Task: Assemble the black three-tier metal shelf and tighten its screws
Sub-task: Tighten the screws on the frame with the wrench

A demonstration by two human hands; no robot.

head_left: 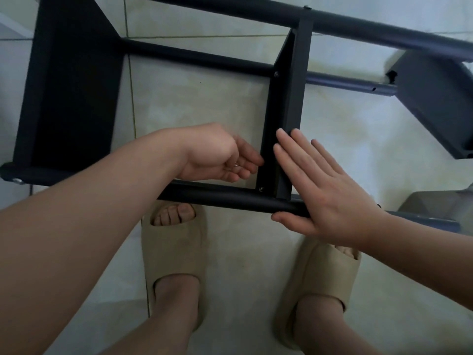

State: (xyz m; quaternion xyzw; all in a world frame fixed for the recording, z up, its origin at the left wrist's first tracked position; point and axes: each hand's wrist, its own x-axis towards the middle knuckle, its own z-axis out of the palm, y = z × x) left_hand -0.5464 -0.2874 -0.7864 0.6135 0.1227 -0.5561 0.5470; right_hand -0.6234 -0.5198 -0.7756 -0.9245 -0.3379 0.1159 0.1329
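The black metal shelf lies on its side on the tile floor. Its middle tier [284, 119] stands edge-on between the near pole [217, 197] and the far pole [358, 26]. Another tier [69, 85] is at the left and a third [435, 98] at the right. My left hand [217, 155] has its fingers curled round a small shiny metal piece, fingertips against the middle tier's left face, just above a screw [261, 188]. My right hand [322, 190] lies flat with straight fingers against the tier's right edge, thumb under the near pole.
My two feet in beige slippers [174, 252] [322, 278] stand on the pale tiles just in front of the near pole. A grey object [440, 201] sits at the right edge behind my right wrist. A second screw [276, 74] shows at the tier's far corner.
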